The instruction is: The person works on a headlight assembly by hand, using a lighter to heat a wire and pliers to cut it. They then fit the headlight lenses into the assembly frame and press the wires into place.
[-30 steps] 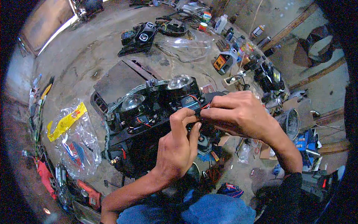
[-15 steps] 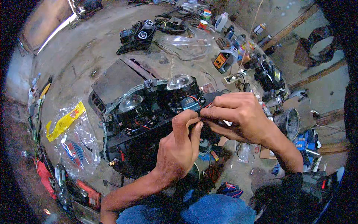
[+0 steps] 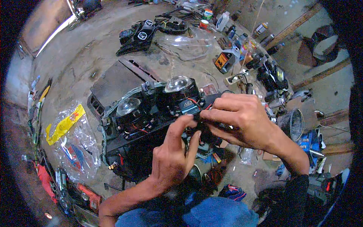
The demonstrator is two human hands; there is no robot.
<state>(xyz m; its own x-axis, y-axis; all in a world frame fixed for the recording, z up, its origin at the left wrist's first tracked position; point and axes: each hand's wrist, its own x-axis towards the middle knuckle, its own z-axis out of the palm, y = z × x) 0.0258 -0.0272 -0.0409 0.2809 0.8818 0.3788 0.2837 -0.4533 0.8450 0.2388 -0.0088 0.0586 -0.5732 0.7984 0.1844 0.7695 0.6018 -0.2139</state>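
A black headlight housing (image 3: 132,138) with two round projector lenses lies in front of me. The left lens (image 3: 128,107) and the right lens (image 3: 178,84) are both clear glass. Below the right lens, a dark module marked AES (image 3: 188,108) sits near thin red wires. My right hand (image 3: 242,119) is closed in a pinch beside this module, with a red wire (image 3: 208,107) running into its fingertips. Just left of it, my left hand (image 3: 170,153) holds nothing visible; its thumb and forefinger are apart and the forefinger tip is blurred.
A clear plastic bag (image 3: 81,159) with a yellow strip (image 3: 67,125) lies left. Another black lamp assembly (image 3: 140,36) and a clear lens cover (image 3: 185,43) are farther back. Several bottles, a black jug (image 3: 225,60) and a power strip (image 3: 236,77) stand right.
My left hand has drawn back a little to the left from the right one, and its thumb and forefinger have parted. The right hand stays pinched at nearly the same spot.
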